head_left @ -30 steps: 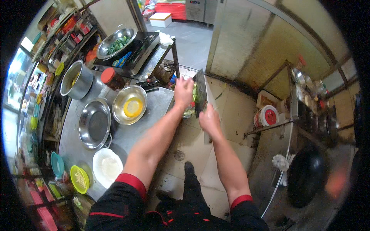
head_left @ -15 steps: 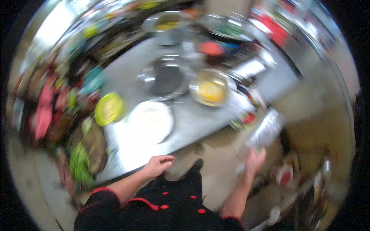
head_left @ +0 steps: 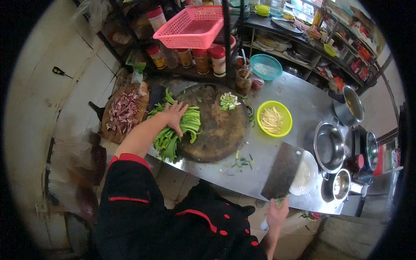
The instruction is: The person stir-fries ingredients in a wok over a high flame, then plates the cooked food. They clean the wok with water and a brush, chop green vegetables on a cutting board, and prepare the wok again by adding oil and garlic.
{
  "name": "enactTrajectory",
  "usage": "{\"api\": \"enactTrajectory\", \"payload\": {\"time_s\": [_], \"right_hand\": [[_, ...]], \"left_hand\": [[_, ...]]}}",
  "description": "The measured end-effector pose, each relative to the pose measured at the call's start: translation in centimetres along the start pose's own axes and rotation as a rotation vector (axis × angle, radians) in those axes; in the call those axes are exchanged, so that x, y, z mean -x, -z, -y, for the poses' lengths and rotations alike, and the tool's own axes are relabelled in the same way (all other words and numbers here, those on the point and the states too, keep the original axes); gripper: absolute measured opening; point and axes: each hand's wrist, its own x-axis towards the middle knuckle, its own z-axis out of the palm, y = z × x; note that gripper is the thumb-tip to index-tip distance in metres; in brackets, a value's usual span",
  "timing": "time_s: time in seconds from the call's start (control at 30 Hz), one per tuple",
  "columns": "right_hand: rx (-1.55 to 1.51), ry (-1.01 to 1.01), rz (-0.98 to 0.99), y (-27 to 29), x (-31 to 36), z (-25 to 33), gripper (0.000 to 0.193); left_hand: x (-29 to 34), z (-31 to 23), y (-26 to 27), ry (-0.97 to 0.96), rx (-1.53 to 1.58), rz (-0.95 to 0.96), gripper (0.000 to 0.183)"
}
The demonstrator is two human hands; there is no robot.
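The left hand (head_left: 172,118), fingers apart, lies on 1 pile of leafy greens (head_left: 190,122) over the left edge of 1 round chopping board (head_left: 216,132); the right hand (head_left: 277,212) clamps its fingers on 1 cleaver (head_left: 281,170), partly hiding 1 white bowl (head_left: 307,173).

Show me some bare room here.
Grey steel worktop shows bare between the lime plastic bowl and silver metal basin. The round brown chopping board is bare in the middle, crowded at left: green leafy stalks under the left hand.
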Motion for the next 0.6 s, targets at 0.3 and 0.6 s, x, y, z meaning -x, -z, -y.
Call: {"api": "enactTrajectory", "payload": {"time_s": [0.3, 0.6], "right_hand": [[0.475, 0.374, 0.197, -16.3, -2.7, 6.4, 0.02], [0.781, 0.549, 0.294, -21.9, -6.0, 10.6, 0.028]], "left_hand": [[-2.3, -0.7, -4.6, 0.018, 0.366, -0.325, 0.104], [-3.0, -3.9, -2.4, -0.032, 0.549, -0.283, 0.13]]}}
